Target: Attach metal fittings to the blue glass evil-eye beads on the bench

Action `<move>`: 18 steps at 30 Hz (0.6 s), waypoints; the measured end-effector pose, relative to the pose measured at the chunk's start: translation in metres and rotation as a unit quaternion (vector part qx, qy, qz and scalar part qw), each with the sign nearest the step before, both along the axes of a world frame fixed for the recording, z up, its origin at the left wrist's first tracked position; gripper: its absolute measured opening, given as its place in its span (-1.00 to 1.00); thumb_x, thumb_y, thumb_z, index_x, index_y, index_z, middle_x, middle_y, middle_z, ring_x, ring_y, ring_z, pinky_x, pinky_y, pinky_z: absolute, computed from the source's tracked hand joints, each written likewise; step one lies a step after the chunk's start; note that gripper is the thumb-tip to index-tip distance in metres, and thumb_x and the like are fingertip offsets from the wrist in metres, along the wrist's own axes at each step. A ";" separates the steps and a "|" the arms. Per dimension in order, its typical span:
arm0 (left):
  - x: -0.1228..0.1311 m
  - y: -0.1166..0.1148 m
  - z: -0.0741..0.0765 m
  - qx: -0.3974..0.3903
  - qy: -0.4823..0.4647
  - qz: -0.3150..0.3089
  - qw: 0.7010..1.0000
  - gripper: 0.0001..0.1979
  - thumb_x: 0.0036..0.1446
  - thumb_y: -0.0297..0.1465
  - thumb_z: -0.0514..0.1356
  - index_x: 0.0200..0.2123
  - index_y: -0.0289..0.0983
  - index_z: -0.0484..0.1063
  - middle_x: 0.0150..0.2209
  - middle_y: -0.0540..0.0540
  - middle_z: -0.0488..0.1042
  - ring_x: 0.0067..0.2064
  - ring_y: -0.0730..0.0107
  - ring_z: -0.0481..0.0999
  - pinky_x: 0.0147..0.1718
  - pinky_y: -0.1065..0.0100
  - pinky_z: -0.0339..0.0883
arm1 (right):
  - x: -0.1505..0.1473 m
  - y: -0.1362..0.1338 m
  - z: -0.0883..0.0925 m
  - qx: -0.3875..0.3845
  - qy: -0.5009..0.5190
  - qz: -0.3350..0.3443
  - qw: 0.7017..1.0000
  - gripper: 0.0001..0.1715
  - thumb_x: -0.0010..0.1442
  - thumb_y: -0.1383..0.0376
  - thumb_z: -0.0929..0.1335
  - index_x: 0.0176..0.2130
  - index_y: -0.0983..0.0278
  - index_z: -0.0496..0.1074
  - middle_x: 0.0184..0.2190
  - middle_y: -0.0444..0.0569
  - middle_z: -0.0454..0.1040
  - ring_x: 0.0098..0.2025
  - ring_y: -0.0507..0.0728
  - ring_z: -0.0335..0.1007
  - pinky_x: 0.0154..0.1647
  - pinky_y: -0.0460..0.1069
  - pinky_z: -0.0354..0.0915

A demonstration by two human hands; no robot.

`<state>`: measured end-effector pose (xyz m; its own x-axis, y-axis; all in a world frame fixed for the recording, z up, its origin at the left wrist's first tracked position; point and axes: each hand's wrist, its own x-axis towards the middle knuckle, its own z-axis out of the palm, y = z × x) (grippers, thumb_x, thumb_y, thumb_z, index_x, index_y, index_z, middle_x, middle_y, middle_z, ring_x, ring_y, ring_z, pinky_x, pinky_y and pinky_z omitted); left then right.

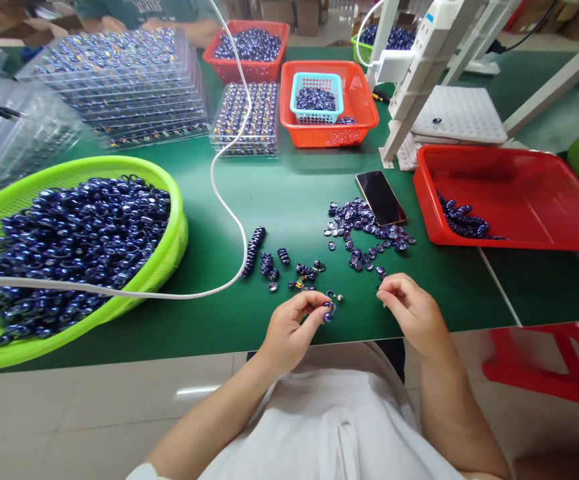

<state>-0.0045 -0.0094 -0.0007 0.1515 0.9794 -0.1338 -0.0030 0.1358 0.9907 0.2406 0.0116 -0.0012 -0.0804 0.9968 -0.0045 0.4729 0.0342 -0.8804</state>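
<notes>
Head view: at a green table [279, 193], lower centre of frame, the L hand [289, 330] pinches a small shiny dark-blue pc [328, 317] btwn thumb & index, tips almost closed; right of it, the R hand [415, 313] has thumb & index drawn close, can't tell if they grip anything. Loose dark-blue discs [358, 215] lie right of centre beside a phone [382, 198]; lime basket [178, 248] w/ blue pcs [94, 233] at left, red tray [534, 200] at right

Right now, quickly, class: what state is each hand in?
Left hand: closed, pinching a dark blue looped piece.
Right hand: pinched closed; whether holding anything cannot be told.
</notes>
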 end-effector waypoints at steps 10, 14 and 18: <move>0.013 -0.007 0.009 -0.010 -0.123 -0.051 0.991 -0.88 0.28 -0.37 0.20 -0.15 -0.27 0.47 0.08 -0.27 0.55 0.14 0.10 0.51 0.09 0.16 0.39 | -0.069 -0.024 -0.008 0.046 0.205 -0.090 0.974 -0.92 0.26 0.24 0.40 -0.20 0.16 0.47 -0.27 -0.08 0.55 -0.29 0.09 0.55 -0.26 0.00 0.53; 0.010 -0.012 0.009 0.012 -0.088 -0.024 0.996 -0.88 0.28 -0.36 0.20 -0.17 -0.27 0.48 0.11 -0.27 0.53 0.19 0.08 0.48 0.15 0.14 0.34 | -0.069 -0.023 -0.007 0.156 0.046 -0.055 0.985 -0.88 0.29 0.30 0.37 -0.16 0.12 0.49 -0.21 -0.03 0.57 -0.19 0.15 0.54 -0.16 0.08 0.51; 0.007 -0.010 0.010 -0.015 -0.120 -0.011 0.993 -0.87 0.26 -0.35 0.23 -0.17 -0.27 0.49 0.06 -0.26 0.57 0.15 0.12 0.51 0.12 0.17 0.37 | -0.068 -0.022 -0.004 0.219 -0.025 -0.023 0.975 -0.84 0.27 0.36 0.37 -0.16 0.11 0.47 -0.24 -0.02 0.56 -0.20 0.16 0.54 -0.17 0.09 0.49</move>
